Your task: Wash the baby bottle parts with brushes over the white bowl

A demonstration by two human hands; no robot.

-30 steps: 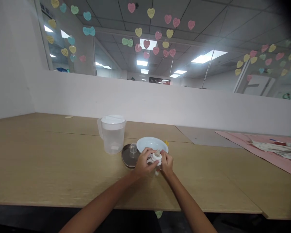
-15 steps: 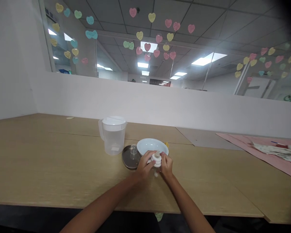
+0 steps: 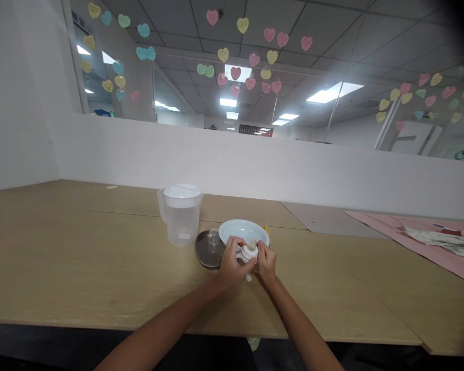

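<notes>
Both my hands meet over the wooden table (image 3: 81, 268) around a small white baby bottle top (image 3: 249, 252) with a clear nipple. My left hand (image 3: 231, 263) wraps it from the left, fingers curled. My right hand (image 3: 266, 261) grips it from the right. The lower part of the bottle is mostly hidden between my palms. Just behind my hands sits a pale blue bowl (image 3: 243, 231). Left of the bowl lies a dark round lid (image 3: 205, 251) with a clear cap (image 3: 213, 238) standing on it.
A clear plastic jug (image 3: 181, 214) with a white lid stands left of the bowl. A pink cloth (image 3: 421, 234) with patterned fabric on it lies at the far right. A white partition wall runs behind the table.
My hands have stayed in the same spot on the bottle top, with only small finger shifts. The view has drifted slightly.
</notes>
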